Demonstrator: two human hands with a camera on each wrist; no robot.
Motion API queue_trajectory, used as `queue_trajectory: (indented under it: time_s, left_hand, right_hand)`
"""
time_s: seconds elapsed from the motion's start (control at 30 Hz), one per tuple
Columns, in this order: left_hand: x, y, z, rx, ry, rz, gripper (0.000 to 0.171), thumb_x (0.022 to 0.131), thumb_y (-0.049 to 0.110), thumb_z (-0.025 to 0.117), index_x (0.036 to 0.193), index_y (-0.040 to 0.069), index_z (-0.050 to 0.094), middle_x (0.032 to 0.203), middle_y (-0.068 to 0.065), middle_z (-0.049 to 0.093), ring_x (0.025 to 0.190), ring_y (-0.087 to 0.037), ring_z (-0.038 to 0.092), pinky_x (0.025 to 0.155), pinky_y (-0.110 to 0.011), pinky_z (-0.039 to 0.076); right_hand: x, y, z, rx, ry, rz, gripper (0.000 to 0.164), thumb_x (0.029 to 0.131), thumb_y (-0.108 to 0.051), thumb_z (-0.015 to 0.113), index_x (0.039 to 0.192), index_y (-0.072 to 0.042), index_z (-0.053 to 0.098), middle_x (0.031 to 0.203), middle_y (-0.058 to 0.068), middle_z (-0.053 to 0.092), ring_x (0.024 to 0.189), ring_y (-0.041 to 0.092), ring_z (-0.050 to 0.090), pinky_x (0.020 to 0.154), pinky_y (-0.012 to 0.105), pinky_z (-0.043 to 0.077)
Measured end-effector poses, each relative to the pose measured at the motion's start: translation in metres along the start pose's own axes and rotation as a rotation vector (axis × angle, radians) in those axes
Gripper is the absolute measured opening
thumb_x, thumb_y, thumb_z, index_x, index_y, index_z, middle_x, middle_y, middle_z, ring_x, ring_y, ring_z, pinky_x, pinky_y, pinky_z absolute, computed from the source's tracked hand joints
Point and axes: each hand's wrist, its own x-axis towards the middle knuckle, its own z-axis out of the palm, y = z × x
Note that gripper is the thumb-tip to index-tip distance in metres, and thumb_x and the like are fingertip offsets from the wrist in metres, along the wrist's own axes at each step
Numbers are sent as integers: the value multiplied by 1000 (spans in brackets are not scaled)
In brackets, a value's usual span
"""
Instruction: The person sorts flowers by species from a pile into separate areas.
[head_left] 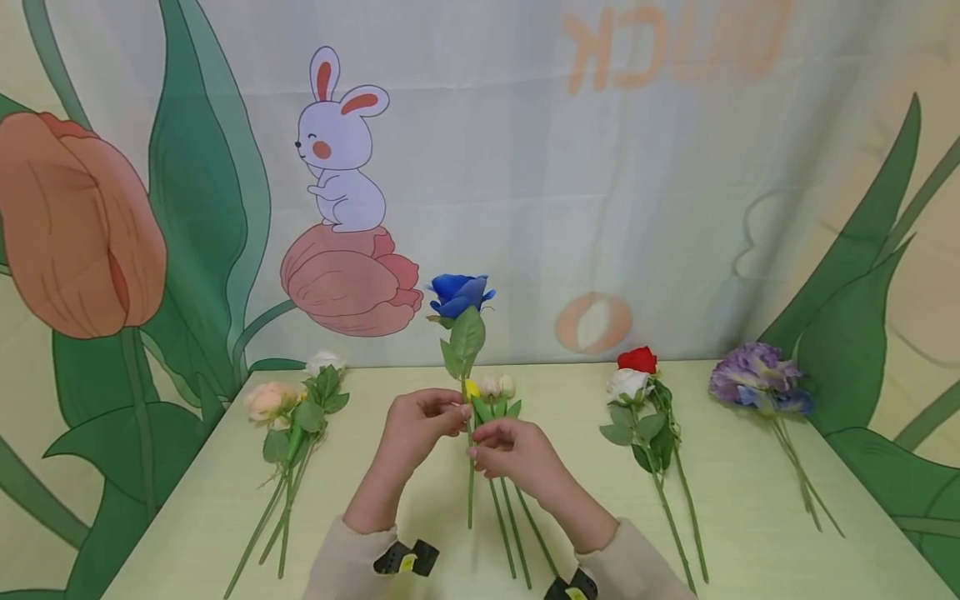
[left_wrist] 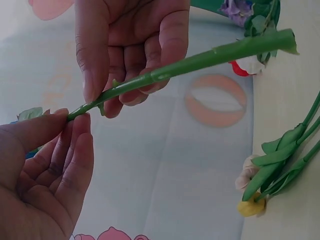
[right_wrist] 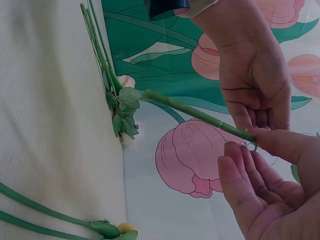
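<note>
Both the left hand [head_left: 420, 425] and the right hand [head_left: 513, 454] pinch the blue rose [head_left: 459, 293] stem upright above the tulip stems [head_left: 504, 508].

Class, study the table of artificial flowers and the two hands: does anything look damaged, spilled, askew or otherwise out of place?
Nothing stands out. The blue rose is held upright by its stem in the left hand and right hand; the other flowers lie in tidy bunches on the table, undamaged.

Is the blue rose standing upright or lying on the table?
Upright. Both hands, left hand and right hand, pinch its stem, and the blue rose rises above the table.
</note>
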Motion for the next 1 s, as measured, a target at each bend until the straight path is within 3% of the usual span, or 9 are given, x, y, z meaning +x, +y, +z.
queue_trajectory:
  time_s: [0.2, 0.3, 0.47, 0.57, 0.7, 0.87, 1.0]
  left_hand:
    - [5, 1, 4, -44, 24, 9, 21, 92, 9, 74, 108, -4, 75, 89, -19, 77, 74, -18, 74, 75, -32, 64]
    - [8, 1, 5, -58, 5, 19, 23, 93, 9, 73, 111, -5, 74, 93, -21, 77, 77, -20, 76, 77, -35, 65]
    - [10, 1, -7, 112, -55, 37, 30, 94, 14, 72, 121, 0, 73, 98, -18, 78, 83, -23, 76, 78, -34, 63]
    - [7, -4, -28, 244, -74, 34, 31, 95, 15, 71, 124, 2, 72, 99, -17, 78, 85, -21, 74, 76, -32, 60]
    - [-4, -19, -68, 376, -73, -1, 32, 97, 16, 69, 124, -1, 71, 101, -17, 78, 89, -23, 74, 76, -34, 60]
    - [-17, -52, -126, 565, -31, -59, 33, 97, 17, 68, 121, -6, 70, 106, -22, 76, 94, -32, 74, 76, -42, 61]
    - [-26, -80, -171, 696, -41, -129, 38, 99, 19, 65, 123, -9, 67, 111, -28, 73, 99, -40, 71, 78, -48, 59]
  right_hand:
    - [2, 2, -4, -3, 8, -28, 29, 97, -11, 68, 114, 12, 68, 102, 25, 76, 82, 15, 74, 73, 32, 64]
    - [2, 4, -8, -3, 20, -51, 29, 98, -11, 67, 114, 14, 67, 104, 27, 75, 85, 19, 75, 75, 33, 64]
    - [-2, 8, -25, -19, 64, -41, 26, 98, -9, 66, 113, 13, 67, 104, 28, 74, 87, 25, 75, 77, 35, 65]
    - [-8, 15, -44, -33, 104, 8, 25, 99, -8, 66, 114, 12, 67, 104, 27, 74, 87, 23, 76, 78, 36, 65]
    - [-21, 26, -77, -76, 151, 79, 26, 99, -8, 65, 115, 12, 65, 104, 23, 75, 86, 17, 75, 79, 36, 65]
    - [-40, 48, -119, -167, 212, 191, 28, 100, -7, 63, 118, 14, 63, 106, 24, 75, 85, 15, 75, 75, 32, 65]
    - [-57, 69, -147, -190, 241, 289, 32, 102, -9, 61, 121, 16, 61, 105, 23, 75, 83, 13, 74, 74, 30, 64]
